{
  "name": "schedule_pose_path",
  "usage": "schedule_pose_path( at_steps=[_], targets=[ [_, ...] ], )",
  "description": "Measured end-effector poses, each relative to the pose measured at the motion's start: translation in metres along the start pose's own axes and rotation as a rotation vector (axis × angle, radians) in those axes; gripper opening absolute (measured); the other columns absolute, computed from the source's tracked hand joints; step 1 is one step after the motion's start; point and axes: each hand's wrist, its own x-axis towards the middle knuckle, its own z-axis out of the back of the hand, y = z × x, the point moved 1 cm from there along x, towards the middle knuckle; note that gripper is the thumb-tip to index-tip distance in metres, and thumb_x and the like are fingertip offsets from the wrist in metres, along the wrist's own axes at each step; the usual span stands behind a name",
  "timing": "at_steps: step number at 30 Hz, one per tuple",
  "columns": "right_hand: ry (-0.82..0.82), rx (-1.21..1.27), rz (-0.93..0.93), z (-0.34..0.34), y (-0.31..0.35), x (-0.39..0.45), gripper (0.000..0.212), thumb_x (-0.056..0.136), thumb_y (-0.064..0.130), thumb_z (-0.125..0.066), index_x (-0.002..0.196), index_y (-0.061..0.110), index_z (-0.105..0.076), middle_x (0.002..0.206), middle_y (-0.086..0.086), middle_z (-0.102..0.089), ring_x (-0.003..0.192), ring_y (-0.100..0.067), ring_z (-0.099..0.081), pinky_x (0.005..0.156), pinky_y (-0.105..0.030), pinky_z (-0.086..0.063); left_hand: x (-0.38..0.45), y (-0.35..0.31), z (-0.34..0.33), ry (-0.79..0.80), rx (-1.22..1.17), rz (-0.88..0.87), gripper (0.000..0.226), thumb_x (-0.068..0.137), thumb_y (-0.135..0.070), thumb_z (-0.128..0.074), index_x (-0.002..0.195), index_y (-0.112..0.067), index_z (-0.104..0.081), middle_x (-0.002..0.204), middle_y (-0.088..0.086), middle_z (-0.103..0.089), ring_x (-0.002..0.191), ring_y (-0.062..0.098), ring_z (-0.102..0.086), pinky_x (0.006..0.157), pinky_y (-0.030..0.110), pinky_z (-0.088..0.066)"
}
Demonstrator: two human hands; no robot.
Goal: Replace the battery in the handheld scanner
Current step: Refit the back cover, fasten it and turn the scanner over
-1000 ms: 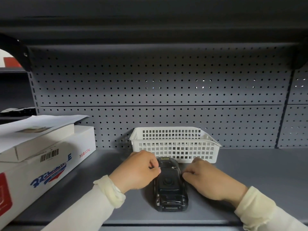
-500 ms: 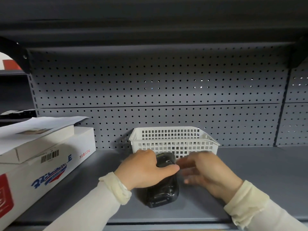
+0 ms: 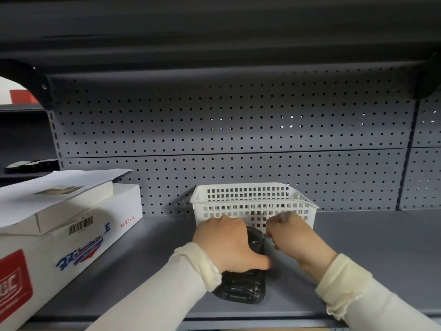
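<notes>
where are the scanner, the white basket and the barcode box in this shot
scanner [image 3: 241, 289]: head view, on its near end, below the left hand.
white basket [image 3: 241, 201]: head view, on its front rim.
barcode box [image 3: 114, 232]: head view, on its white side by the red print.

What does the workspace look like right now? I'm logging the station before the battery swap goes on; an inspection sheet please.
Surface: grey shelf, bare at the right.
Job's things: black scanner lying on the shelf; no loose battery seen.
Clutter: white basket behind the scanner; white boxes at left, paper on top.
Grippers: left hand grips the scanner; right hand curled at its right edge.
Cables: nothing seen.
Surroundings: grey pegboard, shelf overhead.
</notes>
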Motion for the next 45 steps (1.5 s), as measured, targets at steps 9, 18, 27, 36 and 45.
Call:
schedule_pose_path(
  at_steps=[9, 18, 27, 36, 45],
  targets=[
    [0.168, -0.307, -0.002, -0.01, 0.001, -0.006, 0.031, 0.091, 0.016, -0.038, 0.06, 0.016, -0.04, 0.06, 0.001, -0.043, 0.053, -0.011, -0.037, 0.047, -0.022, -0.025, 0.006, -0.007, -0.003, 0.075, 0.056, -0.009, 0.058, 0.064, -0.071, -0.058, 0.088, -0.018, -0.056, 0.099, -0.001, -0.068, 0.094, 0.022, -0.063, 0.071, 0.026, -0.042],
    [0.109, 0.168, -0.13, -0.005, -0.006, -0.012, 0.026, 0.083, -0.004, -0.04, 0.059, 0.001, -0.048, 0.061, -0.018, -0.048, 0.057, -0.018, -0.037, 0.052, -0.026, -0.035, 0.009, -0.001, 0.004, 0.198, -0.136, 0.099, 0.067, 0.066, -0.06, -0.062, 0.114, -0.016, -0.048, 0.098, -0.004, -0.05, 0.093, 0.018, -0.049, 0.079, 0.025, -0.047],
    [0.122, 0.768, -0.161, -0.01, 0.0, -0.014, 0.024, 0.093, -0.007, -0.034, 0.113, 0.0, -0.048, 0.11, -0.023, -0.061, 0.08, -0.034, -0.059, 0.079, -0.042, -0.051, 0.006, 0.019, 0.008, 0.375, -0.796, 0.283, 0.037, 0.077, -0.049, -0.051, 0.092, -0.016, -0.061, 0.075, 0.005, -0.066, 0.066, 0.021, -0.065, 0.053, 0.027, -0.055],
    [0.197, 0.496, -0.176, -0.027, 0.004, -0.025, 0.033, 0.092, 0.01, -0.048, 0.125, 0.004, -0.043, 0.089, -0.016, -0.063, 0.082, -0.032, -0.061, 0.086, -0.049, -0.053, -0.013, 0.025, 0.007, 0.312, -1.353, 0.427, 0.037, 0.094, -0.033, -0.042, 0.069, -0.009, -0.055, 0.064, 0.006, -0.054, 0.059, 0.012, -0.051, 0.068, 0.032, -0.05],
    [0.229, 0.483, -0.191, -0.015, 0.014, -0.033, 0.012, 0.095, 0.014, -0.049, 0.1, 0.004, -0.054, 0.072, -0.01, -0.063, 0.044, -0.019, -0.06, 0.036, -0.028, -0.05, -0.024, 0.026, 0.0, 0.183, -1.472, 0.348, 0.035, 0.097, -0.033, -0.036, 0.092, -0.013, -0.064, 0.076, 0.01, -0.07, 0.07, 0.025, -0.065, 0.064, 0.039, -0.055]
  ],
)
